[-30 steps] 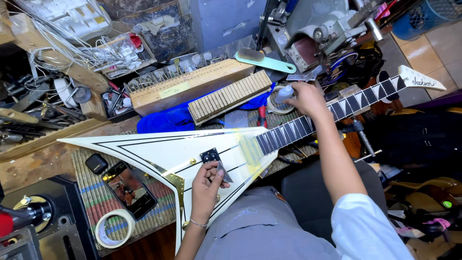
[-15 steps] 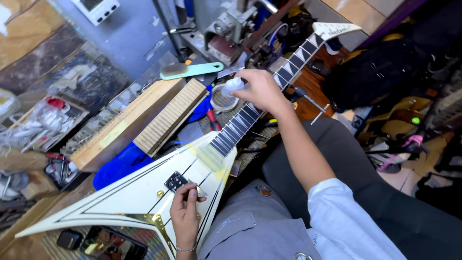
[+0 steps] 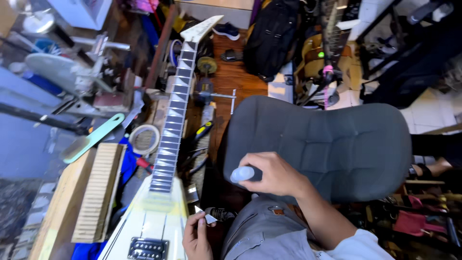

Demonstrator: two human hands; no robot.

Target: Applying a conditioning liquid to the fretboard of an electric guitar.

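While the white V-shaped electric guitar [image 3: 159, 216] lies along the cluttered tabletop [image 3: 53, 212] with its dark fretboard running up and away toward the pale headstock [image 3: 202, 28], both hands sit off its right edge. Over the front edge of the grey padded chair [image 3: 327, 139], the right hand [image 3: 272, 174] is curled around a small pale rounded bottle [image 3: 242, 174], which pokes out leftward from the fist. This hand and its bottle are well apart from the guitar neck, with a dark gap of tools between them. Lower down, the left hand [image 3: 197, 236] pinches a small white triangular piece [image 3: 204, 215] (it looks like a pick or a scrap of plastic; I cannot tell which) between thumb and fingertips, just beside the guitar's body edge and close to the black pickup [image 3: 147, 248]. Left of the guitar lie a ribbed wooden block [image 3: 96, 192], a blue cloth [image 3: 127, 163] and a mint-green flat tool [image 3: 94, 137]. A black backpack [image 3: 272, 38] rests on the wooden floor beyond the chair.
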